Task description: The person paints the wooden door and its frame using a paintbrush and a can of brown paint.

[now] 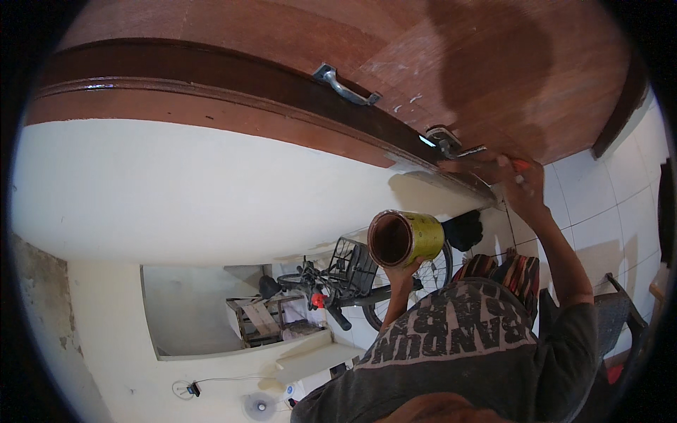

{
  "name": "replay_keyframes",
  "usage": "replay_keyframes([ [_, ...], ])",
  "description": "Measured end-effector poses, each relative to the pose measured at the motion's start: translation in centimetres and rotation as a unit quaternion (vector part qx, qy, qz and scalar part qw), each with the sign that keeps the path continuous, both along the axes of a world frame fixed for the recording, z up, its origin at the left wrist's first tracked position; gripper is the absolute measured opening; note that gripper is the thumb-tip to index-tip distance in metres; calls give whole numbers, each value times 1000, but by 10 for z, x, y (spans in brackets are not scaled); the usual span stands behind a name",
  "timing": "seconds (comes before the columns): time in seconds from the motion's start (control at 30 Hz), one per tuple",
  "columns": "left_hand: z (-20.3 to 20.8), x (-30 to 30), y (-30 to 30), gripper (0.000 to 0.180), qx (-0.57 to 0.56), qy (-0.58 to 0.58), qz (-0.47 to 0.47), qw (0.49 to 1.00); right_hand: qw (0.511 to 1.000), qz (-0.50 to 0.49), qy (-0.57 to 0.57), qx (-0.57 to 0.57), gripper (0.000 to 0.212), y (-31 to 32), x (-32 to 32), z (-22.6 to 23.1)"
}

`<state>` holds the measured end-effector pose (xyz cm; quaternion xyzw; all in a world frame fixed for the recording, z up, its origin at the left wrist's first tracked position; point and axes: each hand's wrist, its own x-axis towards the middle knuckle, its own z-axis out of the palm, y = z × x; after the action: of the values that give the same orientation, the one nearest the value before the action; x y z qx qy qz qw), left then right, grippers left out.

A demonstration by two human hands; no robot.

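My left hand (404,271) is closed round the lower side of a yellow paint can (427,236). The can is tipped with its mouth toward the view, and its inside is coated in brown. At the door, my right hand (525,187) grips a paintbrush (520,165) with an orange handle. Its bristle end is dark and hard to make out against the brown door frame (416,158), close to a metal latch (443,139). Beyond the latch, a metal pull handle (345,86) is fixed on the reddish-brown wooden door (303,28).
A white wall (211,183) borders the frame. Below the can stands a bicycle (381,292) with a black basket (350,266). A dark chair (620,317) is at the right on white floor tiles (592,180). A fan (260,407) and a wooden rack (257,321) are at the lower left.
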<state>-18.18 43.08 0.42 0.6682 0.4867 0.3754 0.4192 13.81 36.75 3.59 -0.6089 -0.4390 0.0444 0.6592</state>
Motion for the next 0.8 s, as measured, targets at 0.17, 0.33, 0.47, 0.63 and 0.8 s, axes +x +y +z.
replay_keyframes([
  [0.17, -19, 10, 0, 90, -3, -5, 26, 1000, 984, -4, 174, -39, 23, -39, -1, -3],
  [0.33, -21, 14, 8, 89, 69, 145, -40, 986, 996, 41, 83, -12, 33, -45, -5, 31],
  [0.47, -16, 27, 22, 84, 45, 41, -94, 994, 989, 120, -84, 10, 23, -36, -17, 73],
  [0.63, -22, 25, 22, 98, 64, -74, -110, 989, 937, 306, -161, -52, 17, -20, -50, 108],
  [0.8, -6, 42, 12, 103, 88, -101, -144, 980, 876, 307, -350, -127, 18, 5, -83, 95],
])
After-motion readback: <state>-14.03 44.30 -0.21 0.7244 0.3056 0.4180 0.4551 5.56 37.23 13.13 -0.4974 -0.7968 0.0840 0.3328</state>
